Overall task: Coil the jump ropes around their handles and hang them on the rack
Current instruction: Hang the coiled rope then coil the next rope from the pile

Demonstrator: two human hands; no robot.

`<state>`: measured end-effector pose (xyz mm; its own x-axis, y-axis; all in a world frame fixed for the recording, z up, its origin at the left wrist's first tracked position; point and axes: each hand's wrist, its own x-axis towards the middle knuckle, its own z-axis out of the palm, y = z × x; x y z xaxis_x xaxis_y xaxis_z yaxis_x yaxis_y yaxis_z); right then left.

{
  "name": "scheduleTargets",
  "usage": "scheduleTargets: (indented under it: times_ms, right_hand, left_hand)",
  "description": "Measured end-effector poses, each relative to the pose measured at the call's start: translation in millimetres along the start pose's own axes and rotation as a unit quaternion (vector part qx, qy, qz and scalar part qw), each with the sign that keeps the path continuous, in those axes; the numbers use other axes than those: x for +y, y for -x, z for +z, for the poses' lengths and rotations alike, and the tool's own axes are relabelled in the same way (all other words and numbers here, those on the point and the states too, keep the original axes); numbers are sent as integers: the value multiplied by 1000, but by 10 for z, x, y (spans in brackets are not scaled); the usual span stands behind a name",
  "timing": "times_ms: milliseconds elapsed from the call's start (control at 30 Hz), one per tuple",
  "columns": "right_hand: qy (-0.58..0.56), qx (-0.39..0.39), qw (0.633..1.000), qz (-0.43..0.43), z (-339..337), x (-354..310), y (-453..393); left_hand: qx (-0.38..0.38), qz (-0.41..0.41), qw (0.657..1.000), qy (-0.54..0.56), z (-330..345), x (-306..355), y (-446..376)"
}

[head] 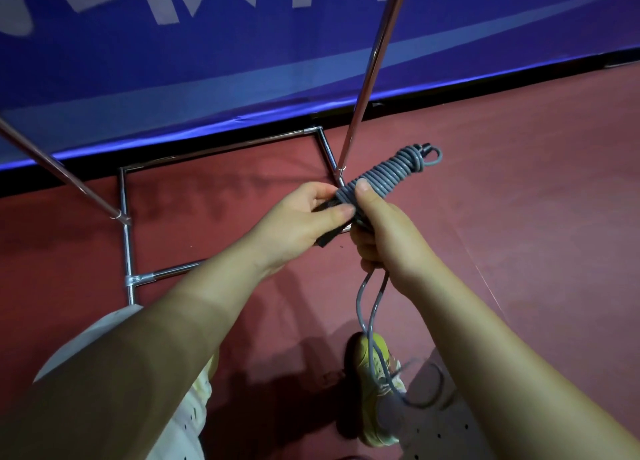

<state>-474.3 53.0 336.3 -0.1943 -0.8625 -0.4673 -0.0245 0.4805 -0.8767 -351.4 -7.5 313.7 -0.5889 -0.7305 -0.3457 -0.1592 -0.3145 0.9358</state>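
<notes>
A grey jump rope (384,175) is coiled tightly around its handles, the bundle's long axis pointing up and to the right, away from the person. The right hand (384,231) wraps its grip around the bundle's near end, thumb on the coils. The left hand (301,217) pinches the black handle end beside it. A loose loop hangs below the right grip. The metal rack (363,88) stands just beyond.

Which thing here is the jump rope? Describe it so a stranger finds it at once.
Start at the chrome rack on the red floor. In front of it, both hands hold the jump rope. It is the only grey cord, coiled tightly round dark handles, one loop dangling toward a yellow shoe.
</notes>
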Motion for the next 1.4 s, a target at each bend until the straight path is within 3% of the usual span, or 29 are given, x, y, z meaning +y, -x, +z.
scheduleTargets:
  times_ms: [67,133,267,367,500,833,967,1167,1300,1400]
  right_hand:
    - [-7,9,1000,-11,-13,-11,-4]
    - [-30,25,999,-27,-34,-35,-5]
    - [-46,-4,996,-80,-96,-65,6]
    - [33,-51,990,-131,-90,-31,15]
    - [35,-86,983,-158,-153,-52,48]
    - [209,-44,974,-71,-212,-53,-10]
    - [198,17,978,-60,-197,-24,-42]
    - [169,96,977,-90,-146,-29,-33]
    - [131,41,988,-67,-112,-51,16]
    - [115,-4,993,-28,-108,-34,8]
  left_hand:
    - [5,-12,999,34,13,28,28]
    - [-8,-78,992,99,-12,94,64]
    - [-155,-236,935,214,-56,179,163]
    - [-225,-272,905,238,27,166,202]
    - [-265,-274,888,258,22,188,181]
    - [-149,-234,946,170,-5,141,119]
    - [-68,-171,977,107,10,97,82]
    - [14,-132,990,45,-13,93,53]
    - [87,-92,990,-55,-57,72,17]
    - [95,-76,984,-133,-80,34,19]
